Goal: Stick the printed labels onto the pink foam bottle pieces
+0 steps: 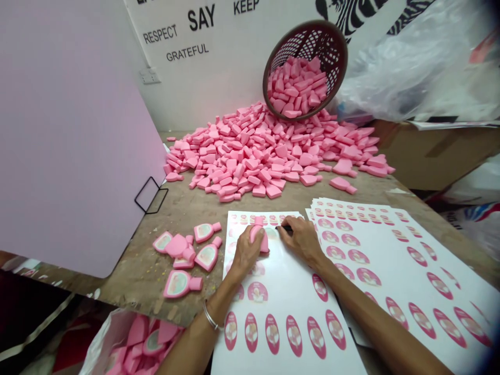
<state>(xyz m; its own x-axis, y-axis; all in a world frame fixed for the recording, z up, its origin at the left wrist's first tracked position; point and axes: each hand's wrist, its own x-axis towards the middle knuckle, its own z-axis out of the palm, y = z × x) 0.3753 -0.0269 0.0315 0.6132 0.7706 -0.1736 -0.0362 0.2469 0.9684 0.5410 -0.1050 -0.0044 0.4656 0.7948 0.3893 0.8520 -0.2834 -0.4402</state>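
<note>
My left hand [245,252] is closed round a small pink plastic bottle [258,233], held with its neck pointing away from me above a sheet of printed stickers [285,291]. In my right hand [301,238] is a thin black tool [286,228], pinched so that its tip points left towards the bottle; its exact kind is hard to make out. A pale greenish label [272,234] shows on the sheet between the two hands. Left of the sheet lie several pink bottles [183,284], most with a pale label on the front.
A big heap of pink bottles [250,151] covers the back of the table, below a tipped brown basket [338,57]. More sticker sheets [390,250] lie at right. A pale board [78,130] stands at left. Below the front edge, a white bag [103,338] holds bottles.
</note>
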